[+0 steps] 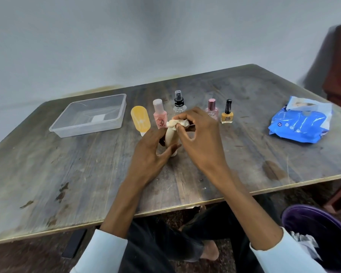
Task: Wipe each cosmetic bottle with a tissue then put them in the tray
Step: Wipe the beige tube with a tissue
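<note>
Two hands meet over the wooden table (pixel 185 186). The left hand (pixel 148 156) curls round the lower part of a beige tube (pixel 170 135) standing on its cap, while the right hand (pixel 200 138) pinches a crumpled tissue (pixel 177 123) against the tube's top. Just beyond the hands stands a row: yellow tube (pixel 140 119), pink bottle (pixel 160 115), clear spray bottle (pixel 178 102), pink polish bottle (pixel 212 108) and yellow polish bottle (pixel 227 113). Far left of the left hand sits the clear plastic tray (pixel 67 126); well right of the right hand lies a blue tissue pack (pixel 299 123).
</note>
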